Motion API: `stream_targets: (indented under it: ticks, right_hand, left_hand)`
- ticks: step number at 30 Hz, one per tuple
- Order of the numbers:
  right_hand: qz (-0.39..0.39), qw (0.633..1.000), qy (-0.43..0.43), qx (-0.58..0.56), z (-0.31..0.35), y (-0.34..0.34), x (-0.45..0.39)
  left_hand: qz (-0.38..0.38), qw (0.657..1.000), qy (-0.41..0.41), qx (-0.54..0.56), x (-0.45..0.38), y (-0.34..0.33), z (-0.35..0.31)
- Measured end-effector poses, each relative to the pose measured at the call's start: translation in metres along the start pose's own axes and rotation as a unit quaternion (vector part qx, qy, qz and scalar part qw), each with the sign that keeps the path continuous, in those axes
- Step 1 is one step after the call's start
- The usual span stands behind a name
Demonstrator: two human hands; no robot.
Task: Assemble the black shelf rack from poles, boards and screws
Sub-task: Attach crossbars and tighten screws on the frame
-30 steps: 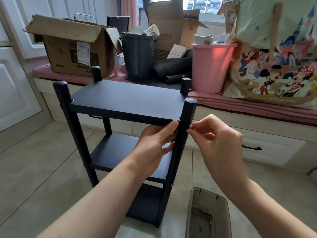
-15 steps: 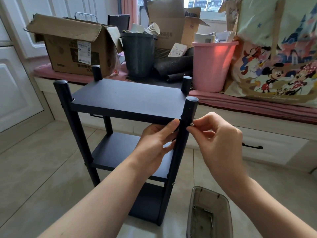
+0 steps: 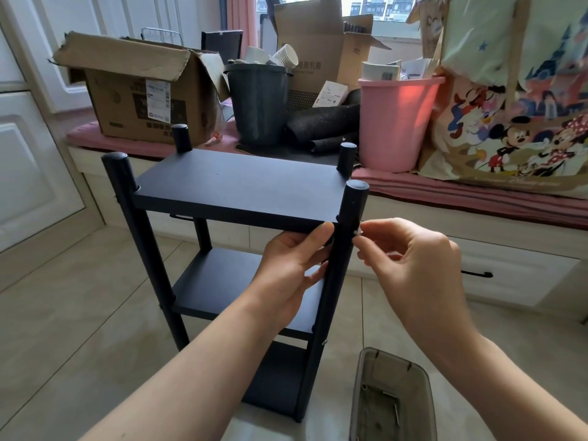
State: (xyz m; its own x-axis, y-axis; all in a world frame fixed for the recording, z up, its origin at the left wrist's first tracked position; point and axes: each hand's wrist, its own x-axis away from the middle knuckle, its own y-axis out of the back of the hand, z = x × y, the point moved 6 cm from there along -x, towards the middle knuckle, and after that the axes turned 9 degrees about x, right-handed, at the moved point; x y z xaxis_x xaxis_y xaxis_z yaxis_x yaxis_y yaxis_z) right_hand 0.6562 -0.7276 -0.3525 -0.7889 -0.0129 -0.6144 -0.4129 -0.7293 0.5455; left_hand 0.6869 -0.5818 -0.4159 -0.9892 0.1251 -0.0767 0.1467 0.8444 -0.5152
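Observation:
The black shelf rack stands upright on the tiled floor, with three boards held between black poles. My left hand grips the near right pole just under the top board, thumb against the board's front edge. My right hand pinches a small silver screw with thumb and forefinger. The screw's tip touches the right side of that pole at the height of the top board. Another screw head shows lower on the same pole.
A clear grey plastic box with a few screws and a small tool lies on the floor at lower right. Behind the rack a window bench carries a cardboard box, a dark bin, a pink bucket and a cartoon bag.
The view has shifted slightly. My right hand's fingers have turned a little at the screw against the pole. My left hand keeps its grip.

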Motion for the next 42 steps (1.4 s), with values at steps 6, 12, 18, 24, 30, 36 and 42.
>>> stream_targets:
  ticks: [6,12,18,24,30,36,42]
  right_hand:
    - [-0.02,1.0,0.0,0.019,0.0,0.006,-0.001]
    - [-0.018,0.999,0.011,0.026,0.003,0.003,0.001]
    - [-0.02,0.999,0.015,0.032,0.002,0.003,0.0]
    - [-0.015,1.0,0.011,0.012,0.004,0.002,0.001]
    - [-0.011,1.0,-0.006,-0.027,0.003,0.003,0.001]
    - [-0.031,0.999,0.027,0.03,0.006,0.002,0.001]
    - [-0.046,0.987,0.108,0.109,0.013,0.003,0.001]
  left_hand:
    - [0.012,1.0,0.003,0.002,0.0,0.0,0.001]
    - [0.016,1.0,0.004,0.004,-0.001,0.0,0.002]
    - [0.01,1.0,0.004,0.011,-0.001,-0.001,0.002]
    - [0.005,1.0,0.001,0.013,-0.002,0.0,0.002]
    - [0.017,1.0,-0.003,0.006,-0.002,0.0,0.001]
    - [0.014,1.0,-0.008,0.001,-0.005,0.001,0.002]
    - [0.013,1.0,-0.018,-0.007,-0.005,0.001,0.003]
